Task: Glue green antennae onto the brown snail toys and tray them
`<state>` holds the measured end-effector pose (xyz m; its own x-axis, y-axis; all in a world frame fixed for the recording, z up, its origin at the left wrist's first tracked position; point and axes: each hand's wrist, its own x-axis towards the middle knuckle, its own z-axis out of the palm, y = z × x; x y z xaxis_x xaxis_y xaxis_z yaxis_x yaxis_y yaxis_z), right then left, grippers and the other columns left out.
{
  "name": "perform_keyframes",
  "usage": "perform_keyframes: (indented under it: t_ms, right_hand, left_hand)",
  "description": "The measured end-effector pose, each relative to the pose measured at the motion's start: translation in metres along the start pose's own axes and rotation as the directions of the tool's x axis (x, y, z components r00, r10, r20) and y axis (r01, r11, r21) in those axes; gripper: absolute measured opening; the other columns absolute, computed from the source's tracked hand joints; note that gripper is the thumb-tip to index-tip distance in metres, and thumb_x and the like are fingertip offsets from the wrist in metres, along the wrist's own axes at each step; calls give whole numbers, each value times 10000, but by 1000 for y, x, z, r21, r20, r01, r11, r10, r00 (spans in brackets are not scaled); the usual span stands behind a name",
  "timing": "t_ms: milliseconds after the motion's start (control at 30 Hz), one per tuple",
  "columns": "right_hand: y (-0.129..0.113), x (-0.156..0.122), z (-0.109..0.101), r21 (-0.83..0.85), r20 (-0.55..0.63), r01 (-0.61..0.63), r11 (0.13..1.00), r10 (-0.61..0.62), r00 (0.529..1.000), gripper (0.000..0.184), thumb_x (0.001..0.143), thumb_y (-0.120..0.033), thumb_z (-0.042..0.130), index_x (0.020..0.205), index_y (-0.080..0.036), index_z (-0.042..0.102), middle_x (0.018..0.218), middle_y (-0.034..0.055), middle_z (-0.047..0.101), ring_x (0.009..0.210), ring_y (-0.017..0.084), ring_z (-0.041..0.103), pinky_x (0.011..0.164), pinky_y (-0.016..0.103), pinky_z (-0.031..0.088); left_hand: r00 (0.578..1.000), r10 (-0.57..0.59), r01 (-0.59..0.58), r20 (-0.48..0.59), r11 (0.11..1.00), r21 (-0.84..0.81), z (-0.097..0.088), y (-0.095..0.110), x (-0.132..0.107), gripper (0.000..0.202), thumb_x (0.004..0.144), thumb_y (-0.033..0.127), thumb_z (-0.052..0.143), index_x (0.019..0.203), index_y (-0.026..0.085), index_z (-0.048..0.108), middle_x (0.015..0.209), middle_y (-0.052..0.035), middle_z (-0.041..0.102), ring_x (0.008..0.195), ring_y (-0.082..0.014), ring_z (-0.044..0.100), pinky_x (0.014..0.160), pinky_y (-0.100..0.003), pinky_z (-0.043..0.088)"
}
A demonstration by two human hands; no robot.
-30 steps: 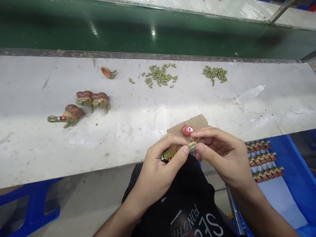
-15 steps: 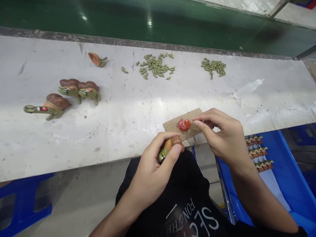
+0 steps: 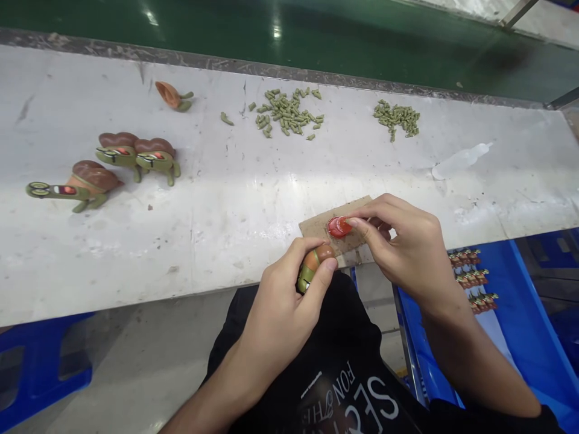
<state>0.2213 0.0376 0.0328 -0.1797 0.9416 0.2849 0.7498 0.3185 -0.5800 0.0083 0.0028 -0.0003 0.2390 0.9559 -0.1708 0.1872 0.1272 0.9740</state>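
Observation:
My left hand [image 3: 284,295] is wrapped round a small toy figure [image 3: 315,265] with a green, orange and brown body, partly hidden by the fingers. Just to its right, a piece of brown cardboard [image 3: 312,227] lies at the table's front edge and bears a glossy red blob [image 3: 337,226]. The fingertips of my right hand [image 3: 398,241] are pinched together at the blob's right side. They hold a small green piece, almost wholly covered by the fingers.
Several small green pieces lie in two heaps, a middle heap [image 3: 289,113] and a right heap [image 3: 398,117]. A translucent bottle [image 3: 461,161] lies at right. Toy figures [image 3: 90,184] and an orange part [image 3: 169,95] are at left. A blue bin [image 3: 529,313] below holds rows of figures [image 3: 473,277].
The right fingertips have come slightly left and down against the red blob. The toy in my left hand has turned a little, showing more green. The view has shifted slightly.

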Motion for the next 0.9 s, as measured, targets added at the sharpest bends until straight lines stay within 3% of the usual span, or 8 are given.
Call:
perform_keyframes:
  t_ms: [133,267,400,533,633,733,900]
  right_hand:
    - [2,-3,-1,-7,-25,6,1000,-6,1000,206,1092,-74,741,1031,-251,826,992,38,844,879,219,782,762,356,637]
    - [4,-6,-2,-11,-81,-11,1000,10,997,170,1087,-100,759,1034,-251,815,983,37,840,839,213,773,745,355,641]
    - [5,-10,-1,16,-98,-1,1000,3,995,146,1076,-106,784,1014,-230,830,952,25,841,830,194,776,743,335,647]
    - [-1,-15,0,199,-144,-134,971,164,976,141,1069,-140,832,1009,-251,893,969,6,873,860,169,808,752,295,665]
    - [-9,-18,3,532,-41,-296,793,373,927,101,1054,-204,889,1004,-284,925,949,-4,911,845,180,876,708,266,714]
    - [-15,-21,8,746,78,-346,569,442,894,93,1033,-203,912,986,-278,941,991,19,936,851,212,916,702,278,766]
    - [-17,-24,16,829,73,-312,464,463,883,116,1020,-189,936,980,-296,958,959,-2,931,837,180,913,760,247,783]
  left_hand:
    - [1000,1,-1,-19,1000,-28,2,-3,-1,108,1169,351,705,1248,313,769,1095,26,845,1020,-194,811,847,-309,603]
    - [998,-27,22,-55,996,-87,0,-5,-2,129,1171,398,719,1254,322,782,1068,14,836,928,-184,781,707,-278,578]
    - [996,-12,-1,-91,990,-140,-1,-3,-1,72,1150,358,754,1182,313,799,1005,28,833,861,-152,769,770,-259,621]
    - [993,5,-30,-117,975,-218,1,-1,1,43,1115,323,809,1143,290,805,1000,24,852,842,-136,780,833,-250,652]
    - [997,45,-62,-63,953,-296,1,0,3,58,1119,316,825,1175,304,816,1039,26,858,868,-130,786,834,-229,655]
    - [996,86,-81,-4,923,-376,1,1,4,86,1140,315,818,1224,332,831,1135,26,874,971,-134,811,881,-219,663]
    - [995,96,-82,15,911,-404,0,2,4,113,1153,320,817,1259,338,852,1207,11,886,1070,-154,834,937,-232,678]
